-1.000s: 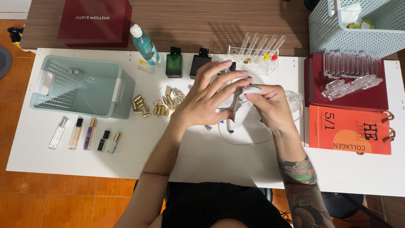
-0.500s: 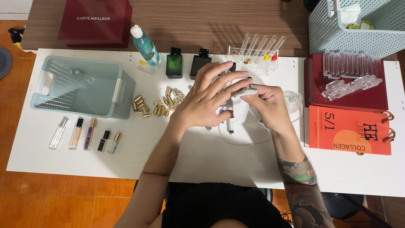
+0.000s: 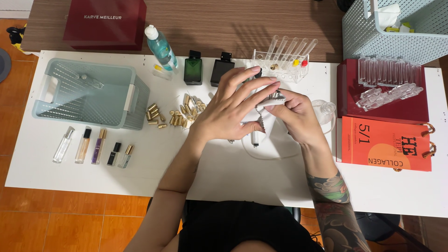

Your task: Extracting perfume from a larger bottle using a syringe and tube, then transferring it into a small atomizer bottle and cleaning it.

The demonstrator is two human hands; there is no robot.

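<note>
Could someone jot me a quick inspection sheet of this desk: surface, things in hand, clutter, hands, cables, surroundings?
Surface: white table, wooden top behind it.
Things in hand: small white cloth and a slim vial, mostly hidden.
Clutter: pale green basket, gold caps, five small spray bottles, green bottle, dark bottle, tube rack, orange bag.
Hands: left hand spread over the cloth; right hand, fingers pinching it.
Cables: nothing seen.
Surroundings: orange tiled floor, dark red box.

Ref = test-tube rack (image 3: 285,59) at table (image 3: 233,172) back edge: two square bottles (image 3: 207,70) left of it, basket (image 3: 88,93) further left, caps (image 3: 175,114) front-left, tray of vials (image 3: 389,81) right.
</note>
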